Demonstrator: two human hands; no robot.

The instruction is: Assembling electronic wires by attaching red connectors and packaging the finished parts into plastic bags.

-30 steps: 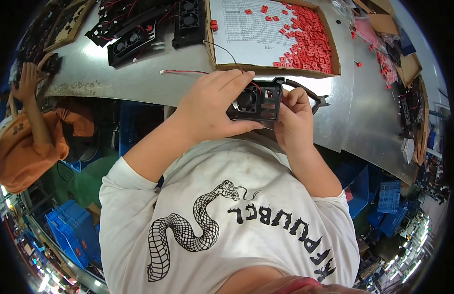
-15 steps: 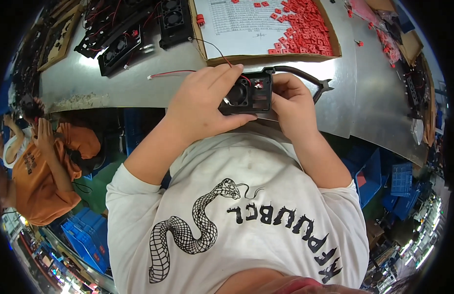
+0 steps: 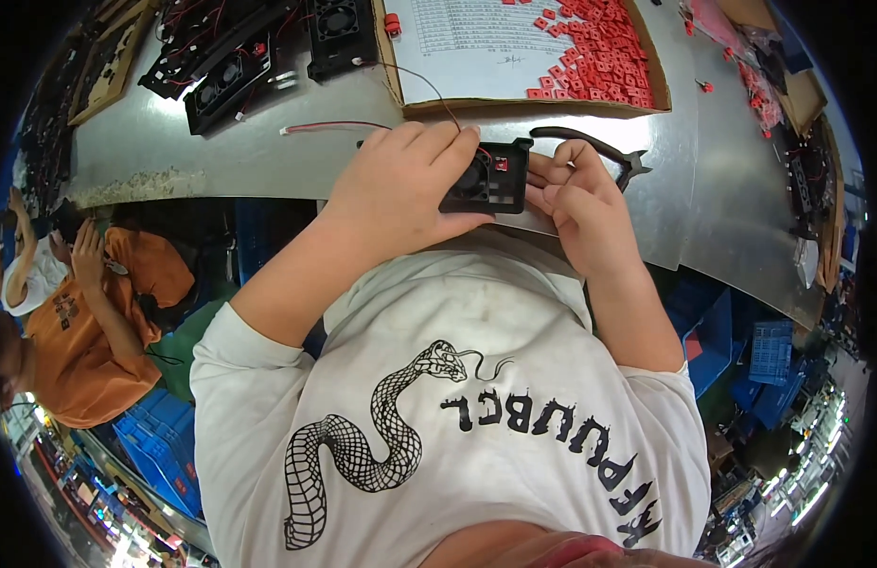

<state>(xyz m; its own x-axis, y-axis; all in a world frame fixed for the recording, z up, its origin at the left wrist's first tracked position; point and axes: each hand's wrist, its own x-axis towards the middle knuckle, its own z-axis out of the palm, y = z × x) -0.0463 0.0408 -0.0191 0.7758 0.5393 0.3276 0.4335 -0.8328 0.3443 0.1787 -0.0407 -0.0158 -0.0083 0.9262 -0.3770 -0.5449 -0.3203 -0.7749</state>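
Observation:
My left hand (image 3: 396, 189) is wrapped round a black plastic fan housing (image 3: 512, 194) at the bench's near edge. Set in the housing is a small black fan (image 3: 470, 180), partly covered by my fingers. A small red piece (image 3: 502, 164) sits in the housing to the right of the fan. A red-and-black wire (image 3: 339, 125) with a white plug trails out to the left. My right hand (image 3: 592, 204) is beside the housing's right end, its fingers curled and closed; anything between them is hidden. Just behind it lies a pair of dark-handled cutters (image 3: 632, 165).
A shallow cardboard tray (image 3: 523, 109) beyond my hands holds a printed sheet (image 3: 486, 71) and many small red pieces (image 3: 604, 71). More black fan housings (image 3: 228, 87) with wires lie at the far left. At left sits a person in orange (image 3: 97, 350) near blue crates (image 3: 159, 440).
My right hand has drawn back slightly to the right from the housing's end, its fingers curling more. The left hand keeps its hold on the housing.

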